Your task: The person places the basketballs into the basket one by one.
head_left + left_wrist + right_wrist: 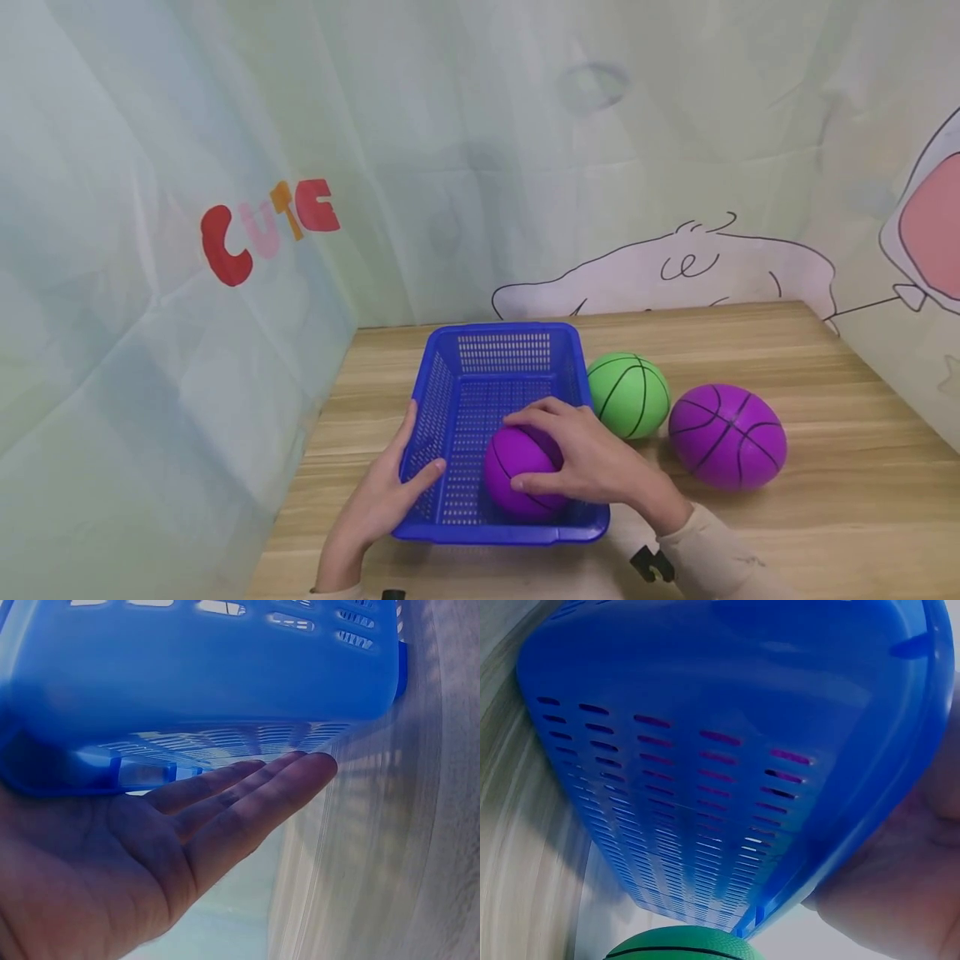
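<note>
A blue plastic basket [498,533] with slotted walls stands on the wooden table. My left hand [382,492] holds its left side, thumb over the rim and inside. In the left wrist view the fingers [259,810] lie nearly straight along the outer wall. Inside the basket, at its near right corner, is a purple ball [513,471] with black basketball lines. My right hand [596,454] grips this ball from above and the right, thumb on its near side and fingers over its top. Through the slots in the right wrist view, bits of purple show; the right fingers are hidden there.
Just right of the basket sits a green ball [630,396] with black lines. Beside it lies a second purple ball [727,437]. Printed cloth [450,167] hangs behind and to both sides of the wooden table [840,467].
</note>
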The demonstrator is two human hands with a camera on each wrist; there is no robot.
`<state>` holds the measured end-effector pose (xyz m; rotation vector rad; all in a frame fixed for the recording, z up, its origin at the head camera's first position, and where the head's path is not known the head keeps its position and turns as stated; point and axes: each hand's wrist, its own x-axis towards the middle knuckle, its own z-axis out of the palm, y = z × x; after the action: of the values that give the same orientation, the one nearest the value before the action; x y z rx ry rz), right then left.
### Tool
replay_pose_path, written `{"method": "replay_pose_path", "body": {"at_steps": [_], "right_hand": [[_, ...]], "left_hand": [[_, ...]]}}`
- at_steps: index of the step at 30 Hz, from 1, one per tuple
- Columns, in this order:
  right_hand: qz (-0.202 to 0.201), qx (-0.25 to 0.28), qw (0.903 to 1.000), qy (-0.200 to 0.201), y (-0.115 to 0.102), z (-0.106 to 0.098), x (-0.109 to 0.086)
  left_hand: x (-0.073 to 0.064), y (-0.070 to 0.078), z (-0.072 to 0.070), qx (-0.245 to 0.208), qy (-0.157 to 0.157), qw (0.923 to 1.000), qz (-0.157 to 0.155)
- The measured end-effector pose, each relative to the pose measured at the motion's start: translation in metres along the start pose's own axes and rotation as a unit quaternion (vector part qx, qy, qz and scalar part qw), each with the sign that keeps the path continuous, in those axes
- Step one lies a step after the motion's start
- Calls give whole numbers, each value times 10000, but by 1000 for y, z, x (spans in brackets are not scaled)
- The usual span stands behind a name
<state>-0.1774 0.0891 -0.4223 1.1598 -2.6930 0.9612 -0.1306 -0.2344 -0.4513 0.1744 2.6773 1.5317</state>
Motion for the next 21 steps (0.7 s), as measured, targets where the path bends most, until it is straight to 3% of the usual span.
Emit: {"method": "replay_pose_path", "body": {"at_steps": [21], "right_hand": [[289,113,9993,210,-4,-14,-5]], "left_hand": [[-1,1,0,71,0,10000,-44]]}}
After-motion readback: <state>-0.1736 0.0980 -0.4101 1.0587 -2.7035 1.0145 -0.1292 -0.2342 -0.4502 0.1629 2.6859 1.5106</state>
